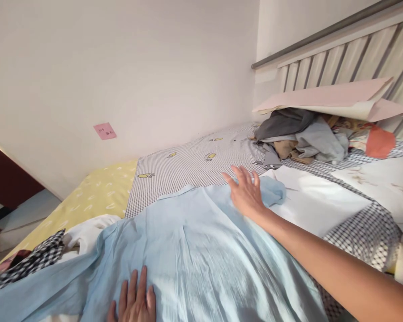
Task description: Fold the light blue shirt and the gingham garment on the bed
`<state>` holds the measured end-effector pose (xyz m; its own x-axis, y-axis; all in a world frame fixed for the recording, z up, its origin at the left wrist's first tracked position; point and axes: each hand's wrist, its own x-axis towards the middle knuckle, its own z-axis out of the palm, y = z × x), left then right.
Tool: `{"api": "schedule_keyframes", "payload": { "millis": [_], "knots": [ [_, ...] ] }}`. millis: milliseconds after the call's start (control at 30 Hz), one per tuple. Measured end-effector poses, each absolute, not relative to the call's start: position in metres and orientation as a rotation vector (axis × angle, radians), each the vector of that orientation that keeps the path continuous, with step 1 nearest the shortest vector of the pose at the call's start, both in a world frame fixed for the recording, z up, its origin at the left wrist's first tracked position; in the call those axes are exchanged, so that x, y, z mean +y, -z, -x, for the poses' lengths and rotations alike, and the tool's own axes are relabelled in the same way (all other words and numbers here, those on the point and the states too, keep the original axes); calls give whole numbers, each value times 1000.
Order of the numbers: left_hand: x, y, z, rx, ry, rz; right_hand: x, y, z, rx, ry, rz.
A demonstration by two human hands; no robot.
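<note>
Our blue shirt (188,241) lies spread wide in front of us, one long sleeve running out to the far left. Beyond that sleeve we see a bunched black-and-white checked cloth (36,259), then a crumpled white cloth (90,230) against the shirt's edge. Behind these, past the shirt, is a yellow sheet (104,185), and above it a pink note (105,131) is on the wall (171,67).

Our left hand (137,306) rests palm down on the shirt's near part, fingers straight and a little apart, gripping nothing; the bottom edge cuts it off. Beyond the shirt's far edge stretches a small-checked sheet (188,165) with yellow pineapples.

Our right hand (246,194) is over the shirt's far right part, fingers parted and gently bent, with no hold on anything that we can see; we cannot tell whether the fingertips touch the fabric. Just right of the shirt lies a flat white piece (322,201). Beyond that piece, farther from the shirt, sits a clothes pile (300,134) beneath pink paper (329,95), with an orange cloth (381,142) at its right end.
</note>
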<state>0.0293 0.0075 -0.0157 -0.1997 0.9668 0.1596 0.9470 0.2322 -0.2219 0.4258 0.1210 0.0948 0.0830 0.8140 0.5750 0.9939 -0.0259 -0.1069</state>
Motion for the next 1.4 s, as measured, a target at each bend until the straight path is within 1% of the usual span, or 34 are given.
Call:
{"api": "schedule_keyframes", "payload": {
  "millis": [67,133,200,267,367,467,633,700,767,833,967,1133,1267,1400],
  "knots": [
    [2,10,-35,-2193,-126,1793,112,-82,-412,-1967,484,1691],
    [-4,6,-41,-2153,-130,1793,107,-60,-407,-2173,300,1596],
    [-7,3,-45,-2142,-96,1801,108,-36,-406,-2254,72,1714],
    [-7,4,-45,-2147,-28,1819,112,-17,-406,-2164,-42,1940],
    [-5,6,-45,-2167,76,1832,120,-7,-407,-2059,-35,2067],
    [-7,3,-49,-2206,145,1852,122,-14,-410,-2095,-78,2070],
    [-13,-5,-58,-2277,103,1891,103,-22,-392,-2108,-115,2159],
    [-14,-4,-59,-2306,140,1901,79,-16,-365,-2200,-45,2013],
    [-15,-3,-60,-2326,208,1913,46,-7,-329,-2345,23,1718],
    [-18,-2,-60,-2334,272,1924,14,3,-292,-2456,7,1519],
    [-22,-1,-61,-2350,401,1956,-16,18,-247,-2519,-20,1543],
    [-27,0,-63,-2344,523,1967,-7,28,-248,-2515,18,1571],
    [-55,3,-59,-2277,687,2049,-6,32,-251,-2503,36,1559],
    [-125,20,-29,-2232,817,2074,-9,31,-250,-2495,41,1563]
  ]
}}
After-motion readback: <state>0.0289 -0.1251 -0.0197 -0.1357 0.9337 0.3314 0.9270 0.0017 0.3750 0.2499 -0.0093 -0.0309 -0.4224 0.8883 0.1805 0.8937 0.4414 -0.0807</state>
